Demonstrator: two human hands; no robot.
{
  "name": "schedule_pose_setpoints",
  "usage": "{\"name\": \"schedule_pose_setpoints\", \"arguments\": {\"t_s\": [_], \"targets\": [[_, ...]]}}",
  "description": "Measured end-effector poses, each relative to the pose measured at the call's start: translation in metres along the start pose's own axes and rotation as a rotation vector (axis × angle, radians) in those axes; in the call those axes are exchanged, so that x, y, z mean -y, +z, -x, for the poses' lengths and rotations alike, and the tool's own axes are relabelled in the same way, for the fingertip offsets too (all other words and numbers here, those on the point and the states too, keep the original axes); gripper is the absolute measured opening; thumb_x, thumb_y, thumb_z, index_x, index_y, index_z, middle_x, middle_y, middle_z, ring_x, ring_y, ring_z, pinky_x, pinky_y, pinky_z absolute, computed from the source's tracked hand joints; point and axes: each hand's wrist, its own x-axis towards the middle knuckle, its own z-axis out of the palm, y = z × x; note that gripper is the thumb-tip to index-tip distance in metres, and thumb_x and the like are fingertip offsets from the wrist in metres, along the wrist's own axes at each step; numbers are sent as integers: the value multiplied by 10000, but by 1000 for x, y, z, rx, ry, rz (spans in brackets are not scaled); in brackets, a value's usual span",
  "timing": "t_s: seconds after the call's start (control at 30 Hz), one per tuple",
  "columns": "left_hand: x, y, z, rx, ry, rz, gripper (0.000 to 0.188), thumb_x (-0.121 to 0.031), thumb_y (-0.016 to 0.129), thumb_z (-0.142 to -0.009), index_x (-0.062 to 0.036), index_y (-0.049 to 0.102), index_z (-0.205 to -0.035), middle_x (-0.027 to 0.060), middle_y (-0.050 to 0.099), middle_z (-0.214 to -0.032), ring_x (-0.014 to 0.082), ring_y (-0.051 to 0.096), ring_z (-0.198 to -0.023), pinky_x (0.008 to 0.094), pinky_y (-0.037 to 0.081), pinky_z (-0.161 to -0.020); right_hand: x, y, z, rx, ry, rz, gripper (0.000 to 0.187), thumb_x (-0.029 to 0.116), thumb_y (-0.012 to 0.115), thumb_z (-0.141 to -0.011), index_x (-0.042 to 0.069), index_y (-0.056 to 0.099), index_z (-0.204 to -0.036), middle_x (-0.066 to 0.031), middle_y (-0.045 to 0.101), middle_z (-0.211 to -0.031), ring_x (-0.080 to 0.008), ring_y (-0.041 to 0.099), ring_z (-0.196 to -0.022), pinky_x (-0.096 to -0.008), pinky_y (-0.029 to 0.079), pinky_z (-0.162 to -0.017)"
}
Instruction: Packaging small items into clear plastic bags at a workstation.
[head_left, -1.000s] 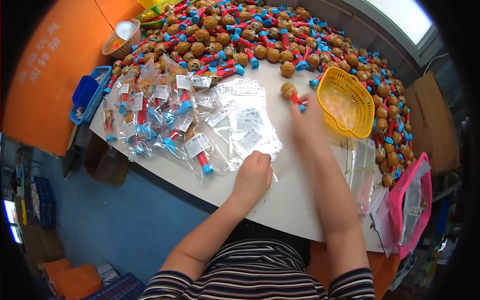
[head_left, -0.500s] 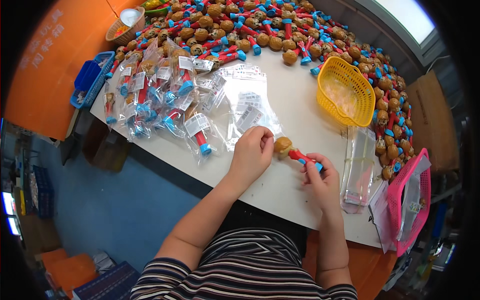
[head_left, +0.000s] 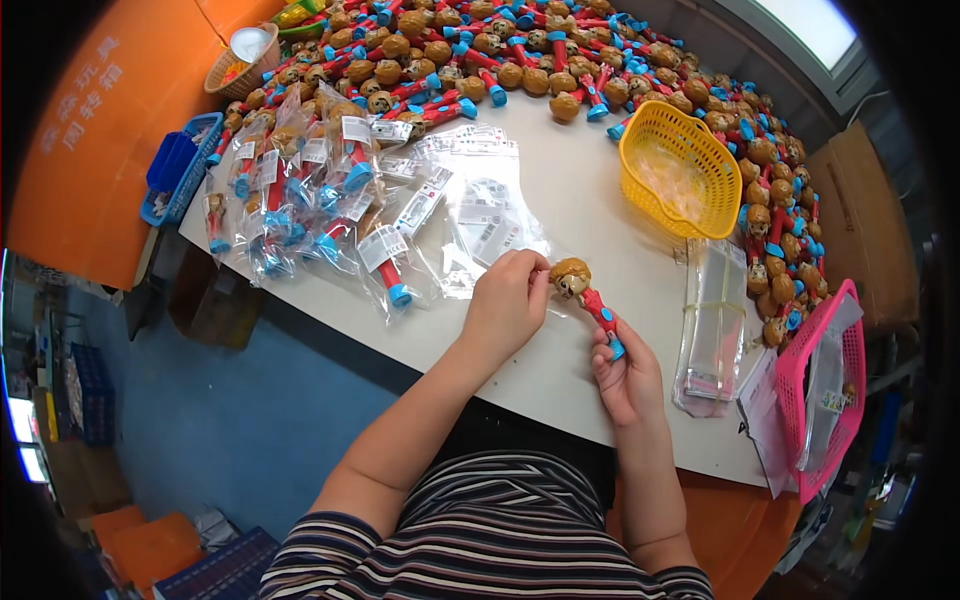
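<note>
Brown-headed red-and-blue plastic toy (head_left: 596, 303) is pinched by its blue end in the right hand (head_left: 630, 380) — bagging step, apparently, alignment needed next — left hand (head_left: 508, 303) curled closed, contents unclear.

Before me: pale desk (head_left: 575, 185). On my left: orange panel (head_left: 90, 215) with white lettering, blue floor (head_left: 220, 425) below. Ahead to my right: bright window (head_left: 808, 25), grey wall (head_left: 755, 82) beneath it.

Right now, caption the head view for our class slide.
Right hand's grip holding a slim red-and-blue toy with a round brown head.
</note>
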Motion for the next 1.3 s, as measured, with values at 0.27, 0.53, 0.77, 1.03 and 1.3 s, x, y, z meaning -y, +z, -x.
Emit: {"name": "schedule_pose_setpoints", "arguments": {"t_s": [0.27, 0.53, 0.77, 1.03, 1.3], "targets": [[-13, -7, -9, 37, -13, 86, 50, -33, 602, -868, 1, 604, -904, 130, 616, -830, 271, 630, -712, 355, 511, -662, -19, 23, 16, 68, -496, 1036, 327, 98, 517, -996, -14, 513, -1303, -76, 632, -918, -64, 551, -659, -228, 536, -608], [-14, -5, -6, 3, 45, 43, 64, -25, 628, -861, -5, 626, -922, 115, 606, -816, 234, 623, -702, 316, 491, -613, -5, 12, 3, -7, -144, 221, 395, 207, 493, -1021, -8, 474, -1352, -58, 608, -927, -79, 539, -679, -225, 539, -578], [-21, -2, -7, 18, 357, -233, 95, -18, 646, -812, -29, 623, -904, 123, 599, -828, 308, 599, -751, 372, 490, -673, -33, 29, 15, 22, -237, 481, 394, 207, 497, -1018, 0, 471, -1352, -81, 607, -957, -92, 546, -662, -252, 562, -616], [-18, 1, 8, -52, 197, -140, 115, -31, 662, -802, -24, 610, -905, 115, 586, -813, 309, 591, -761, 392, 486, -671, -26, 3, 1, 17, 56, -263, 377, 199, 474, -1026, -1, 467, -1345, -66, 596, -924, -93, 542, -647, -247, 561, -625], [-37, 4, 10, 3, 431, -260, 141, -37, 630, -751, -40, 615, -891, 103, 558, -778, 289, 568, -726, 379, 470, -622, -48, 23, 16, 35, -461, 791, 367, 139, 524, -992, -13, 488, -1323, -108, 624, -944, -170, 621, -766, -274, 535, -710]]}}
